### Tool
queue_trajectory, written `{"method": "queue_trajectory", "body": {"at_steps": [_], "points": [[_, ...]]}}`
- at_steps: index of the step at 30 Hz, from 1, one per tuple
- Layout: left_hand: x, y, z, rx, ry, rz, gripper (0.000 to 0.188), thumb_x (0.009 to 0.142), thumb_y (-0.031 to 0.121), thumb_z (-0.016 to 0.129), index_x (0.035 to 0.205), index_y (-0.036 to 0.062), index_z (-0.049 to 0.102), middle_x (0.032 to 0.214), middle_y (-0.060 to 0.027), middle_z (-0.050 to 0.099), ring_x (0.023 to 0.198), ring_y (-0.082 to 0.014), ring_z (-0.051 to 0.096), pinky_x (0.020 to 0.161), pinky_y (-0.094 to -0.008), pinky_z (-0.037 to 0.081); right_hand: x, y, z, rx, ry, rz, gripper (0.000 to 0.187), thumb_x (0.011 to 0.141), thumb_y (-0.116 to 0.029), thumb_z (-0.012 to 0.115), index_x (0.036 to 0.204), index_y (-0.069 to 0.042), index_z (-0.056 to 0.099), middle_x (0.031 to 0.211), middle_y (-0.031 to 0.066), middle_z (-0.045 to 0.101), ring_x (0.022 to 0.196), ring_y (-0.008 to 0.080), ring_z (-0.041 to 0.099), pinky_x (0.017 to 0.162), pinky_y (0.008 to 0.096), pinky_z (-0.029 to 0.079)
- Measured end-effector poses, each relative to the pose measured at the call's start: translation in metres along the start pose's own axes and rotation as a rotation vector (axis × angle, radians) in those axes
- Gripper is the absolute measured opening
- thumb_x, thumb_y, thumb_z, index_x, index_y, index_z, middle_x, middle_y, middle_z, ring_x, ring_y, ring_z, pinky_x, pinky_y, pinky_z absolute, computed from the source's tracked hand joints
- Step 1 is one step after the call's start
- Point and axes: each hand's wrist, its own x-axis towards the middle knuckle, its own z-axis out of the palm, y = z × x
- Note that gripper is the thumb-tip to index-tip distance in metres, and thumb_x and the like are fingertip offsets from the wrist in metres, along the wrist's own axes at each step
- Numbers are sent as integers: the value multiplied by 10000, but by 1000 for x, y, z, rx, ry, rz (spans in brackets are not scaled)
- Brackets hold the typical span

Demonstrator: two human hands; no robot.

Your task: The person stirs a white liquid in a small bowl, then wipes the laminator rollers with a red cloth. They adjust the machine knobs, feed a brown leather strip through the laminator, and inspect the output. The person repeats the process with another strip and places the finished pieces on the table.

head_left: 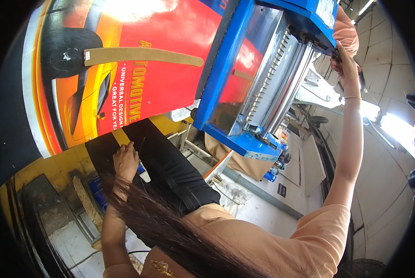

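At the upper right, my right hand reaches up to the end of a blue roller machine, its fingers closed round a small dark knob. My left hand lies low by my dark trouser leg, fingers loosely bent and holding nothing I can see. A curved tan strip with a small white label at one end lies on a glossy red printed sheet left of the machine. Neither hand touches the strip. The machine has a shiny metal roller and a toothed bar beside it.
Behind my right hand shows another person's peach sleeve. A yellow surface edge runs under the printed sheet. Below are a worn wooden piece and a metal frame. My long dark hair hangs across the lower middle.
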Motion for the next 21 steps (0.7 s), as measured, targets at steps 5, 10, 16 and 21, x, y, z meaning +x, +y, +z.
{"method": "queue_trajectory", "body": {"at_steps": [5,10,16,21], "points": [[-3,7,-6,9,-17,9,408,846,254,607,1220,99,552,1093,-132,592,995,-306,593,876,-433,437,6,7,-4,35,-78,-23,443,822,-438,708,969,-23,663,698,28,603,502,81,560,477,187,494],[-14,26,-31,32,64,26,406,843,255,609,1216,106,554,1106,-137,591,1006,-312,591,878,-447,432,6,18,-6,17,-123,-65,608,808,-541,677,1093,-9,593,778,80,634,628,115,644,566,218,532],[-34,65,-75,140,92,55,384,846,268,608,1188,95,579,1086,-145,612,1024,-321,589,879,-463,427,-43,51,-17,-128,25,-395,773,818,-460,706,1401,-101,346,1051,133,632,757,137,660,655,243,531],[-47,113,-123,285,-42,168,321,831,292,627,1042,49,619,994,-179,656,930,-354,638,829,-499,454,-153,113,-43,-178,-52,-472,494,877,-351,656,1273,-97,508,1049,111,654,774,169,654,734,319,505]]}}
